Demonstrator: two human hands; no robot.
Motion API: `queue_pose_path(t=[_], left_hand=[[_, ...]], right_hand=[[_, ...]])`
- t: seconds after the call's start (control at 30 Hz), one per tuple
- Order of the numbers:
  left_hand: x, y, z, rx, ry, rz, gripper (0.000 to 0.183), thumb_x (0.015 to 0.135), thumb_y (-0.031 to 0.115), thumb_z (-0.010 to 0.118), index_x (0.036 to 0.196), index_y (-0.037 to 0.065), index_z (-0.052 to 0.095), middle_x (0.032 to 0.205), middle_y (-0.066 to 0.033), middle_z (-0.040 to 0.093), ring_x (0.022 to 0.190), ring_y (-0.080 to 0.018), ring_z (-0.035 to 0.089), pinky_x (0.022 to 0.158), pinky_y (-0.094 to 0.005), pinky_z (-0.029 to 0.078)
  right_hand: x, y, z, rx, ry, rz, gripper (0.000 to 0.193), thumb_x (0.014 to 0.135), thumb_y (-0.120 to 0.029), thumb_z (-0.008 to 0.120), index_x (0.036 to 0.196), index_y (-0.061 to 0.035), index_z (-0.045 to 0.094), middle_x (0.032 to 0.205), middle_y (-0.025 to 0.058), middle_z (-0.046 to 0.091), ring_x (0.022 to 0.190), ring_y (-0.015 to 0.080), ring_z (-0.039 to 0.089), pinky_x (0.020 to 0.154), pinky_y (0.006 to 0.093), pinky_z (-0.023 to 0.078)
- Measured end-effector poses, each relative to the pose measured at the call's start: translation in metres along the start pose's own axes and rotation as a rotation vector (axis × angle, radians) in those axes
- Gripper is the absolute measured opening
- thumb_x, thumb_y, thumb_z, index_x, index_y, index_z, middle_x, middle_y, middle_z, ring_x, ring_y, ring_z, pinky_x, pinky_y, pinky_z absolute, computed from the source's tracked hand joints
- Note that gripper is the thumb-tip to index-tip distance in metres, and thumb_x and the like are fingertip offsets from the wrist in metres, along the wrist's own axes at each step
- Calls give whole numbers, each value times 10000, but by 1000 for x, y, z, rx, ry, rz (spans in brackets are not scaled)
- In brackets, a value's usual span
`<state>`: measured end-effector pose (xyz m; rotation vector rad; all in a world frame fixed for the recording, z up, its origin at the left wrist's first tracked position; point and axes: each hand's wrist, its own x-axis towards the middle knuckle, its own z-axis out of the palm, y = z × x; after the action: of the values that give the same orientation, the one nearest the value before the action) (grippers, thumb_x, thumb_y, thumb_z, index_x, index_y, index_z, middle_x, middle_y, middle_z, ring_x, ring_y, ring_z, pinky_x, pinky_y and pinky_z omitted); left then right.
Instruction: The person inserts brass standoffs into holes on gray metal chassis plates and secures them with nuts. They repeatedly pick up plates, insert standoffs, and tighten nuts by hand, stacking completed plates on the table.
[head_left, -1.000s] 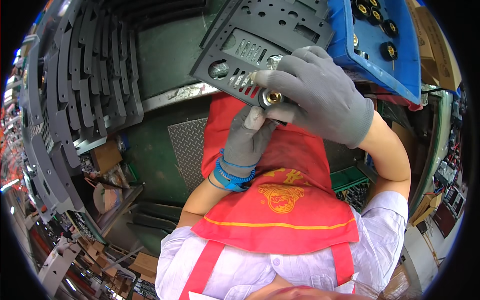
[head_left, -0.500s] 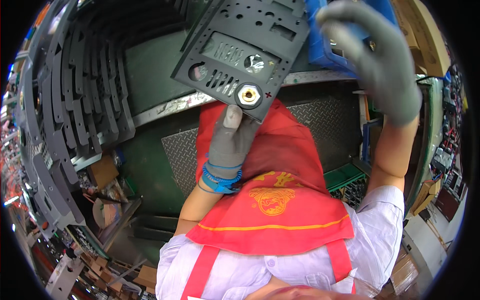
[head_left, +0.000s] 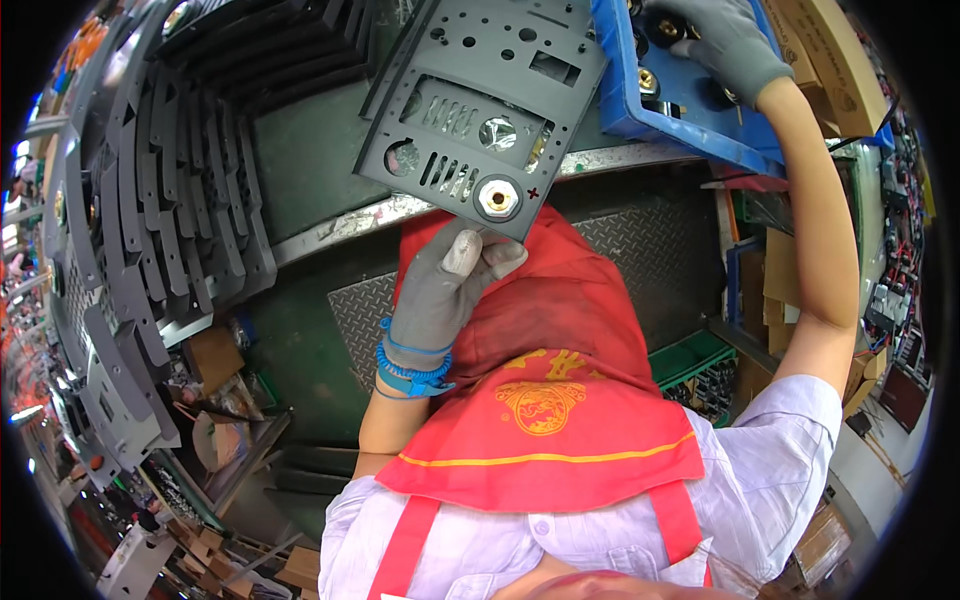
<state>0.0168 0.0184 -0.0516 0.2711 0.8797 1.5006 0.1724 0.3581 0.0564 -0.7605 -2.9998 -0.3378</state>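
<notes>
A dark grey sheet-metal panel (head_left: 480, 60) with round holes and slots lies tilted over the bench edge. Near its lower corner sits a hex nut with a brass centre (head_left: 498, 199) on a dark round base, beside a red plus mark. My left hand (head_left: 440, 285), in a grey glove, is just below that corner with thumb up and fingers curled; what they hold, if anything, is hidden. My gloved right hand (head_left: 725, 45) reaches into a blue plastic bin (head_left: 690, 142), thumb and fingers around a black round part with a brass centre (head_left: 664, 28).
Several dark bent metal panels (head_left: 190, 190) stand in a row at the left. A cardboard box (head_left: 835, 75) is beside the bin. The bench's worn metal edge (head_left: 350, 217) runs across in front of me. Below right is a green crate (head_left: 700, 370) of small parts.
My right hand has moved from above the bin's near side down into it. My left hand has slipped slightly down and left from the panel's corner, its fingers now curled in view.
</notes>
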Motion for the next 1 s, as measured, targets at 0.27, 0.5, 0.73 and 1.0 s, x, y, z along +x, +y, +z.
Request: queue_pose_path(t=[0.27,0.5,0.73,1.0], left_hand=[[-34,33,9,479,116,-109,485,945,351,644,1207,-54,595,1189,-164,624,1112,-254,617,960,-380,497],[-17,51,58,1064,162,770,464,718,126,857,1119,-6,665,1216,-180,616,1097,-311,622,926,-348,499],[-26,27,32,104,216,466,391,837,218,796,1086,-38,638,1069,-113,677,953,-135,639,847,-291,520],[-30,9,7,-244,35,260,383,885,334,742,1083,25,635,1072,-81,681,994,-184,664,904,-316,533]], right_hand=[[-39,-73,-43,863,330,183,305,827,-58,685,1116,-27,591,1075,124,638,988,250,629,887,351,499],[-61,-170,-45,1024,94,-158,605,662,86,722,1241,-32,593,1113,147,596,1013,286,619,838,344,517],[-64,-194,-40,1222,284,-160,496,717,-99,831,1174,-33,650,1012,130,644,880,272,652,758,344,535],[-63,-201,-27,941,239,-507,396,715,-121,748,1096,-216,697,1160,55,609,1059,272,587,913,411,428]])
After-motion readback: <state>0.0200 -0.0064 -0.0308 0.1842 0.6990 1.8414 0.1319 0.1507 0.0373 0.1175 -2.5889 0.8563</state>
